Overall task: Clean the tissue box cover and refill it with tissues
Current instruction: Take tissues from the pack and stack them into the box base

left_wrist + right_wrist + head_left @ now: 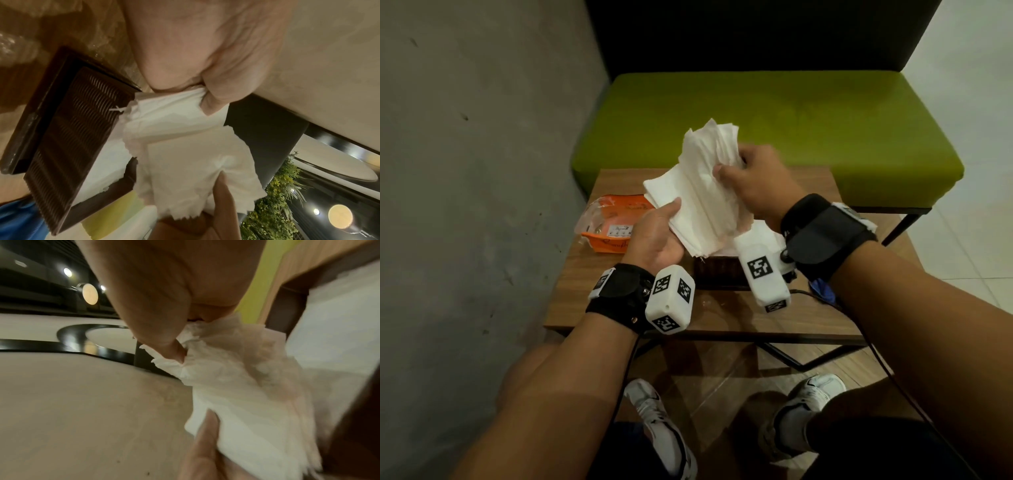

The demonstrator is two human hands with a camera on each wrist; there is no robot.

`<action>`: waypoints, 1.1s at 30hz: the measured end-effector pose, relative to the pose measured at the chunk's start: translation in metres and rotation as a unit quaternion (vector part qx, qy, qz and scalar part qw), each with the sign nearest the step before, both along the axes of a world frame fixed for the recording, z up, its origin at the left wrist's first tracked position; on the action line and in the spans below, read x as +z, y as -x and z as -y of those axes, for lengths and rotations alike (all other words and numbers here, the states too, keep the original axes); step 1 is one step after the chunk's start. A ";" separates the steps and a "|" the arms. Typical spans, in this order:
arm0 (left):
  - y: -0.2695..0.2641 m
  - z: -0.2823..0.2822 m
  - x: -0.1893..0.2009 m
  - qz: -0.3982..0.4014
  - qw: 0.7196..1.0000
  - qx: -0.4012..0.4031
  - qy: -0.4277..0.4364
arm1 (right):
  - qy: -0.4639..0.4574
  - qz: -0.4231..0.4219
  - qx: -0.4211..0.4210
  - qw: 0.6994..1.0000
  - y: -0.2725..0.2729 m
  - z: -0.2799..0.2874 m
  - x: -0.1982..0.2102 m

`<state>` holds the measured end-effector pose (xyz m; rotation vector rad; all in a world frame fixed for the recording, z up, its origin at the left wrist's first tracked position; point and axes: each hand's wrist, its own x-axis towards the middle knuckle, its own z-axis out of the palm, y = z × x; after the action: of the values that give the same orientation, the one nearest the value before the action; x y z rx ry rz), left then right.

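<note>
A thick stack of white tissues is held in the air above the small wooden table. My left hand grips its near end, thumb on top. My right hand pinches the far end, thumb on the tissues. The dark brown woven tissue box cover stands on the table right under the stack, mostly hidden by my hands. In the left wrist view the tissue box cover shows white tissues inside its open top, with the stack beside it. The right wrist view shows the stack pinched by my thumb.
An orange and clear plastic tissue wrapper lies on the table's left side. A blue cloth lies at the right, partly under my right forearm. A green bench stands behind the table and a grey wall on the left.
</note>
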<state>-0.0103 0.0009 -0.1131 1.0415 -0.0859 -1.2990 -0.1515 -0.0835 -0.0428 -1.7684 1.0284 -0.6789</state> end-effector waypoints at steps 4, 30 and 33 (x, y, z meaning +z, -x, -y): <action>-0.004 0.002 -0.001 0.018 0.998 0.045 -0.040 | 0.123 -0.049 -0.088 0.987 0.014 0.012 0.015; 0.010 0.001 0.018 0.050 0.997 -0.023 0.058 | -0.041 0.001 -0.002 0.999 0.021 -0.001 -0.011; 0.011 0.000 0.018 0.049 0.997 -0.030 0.055 | -0.087 0.055 -0.012 0.995 0.021 -0.001 -0.013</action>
<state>-0.0218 0.0005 -0.0955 1.0144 -0.2626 -1.2826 -0.1729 -0.0826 -0.0563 -1.5535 1.0037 -0.6717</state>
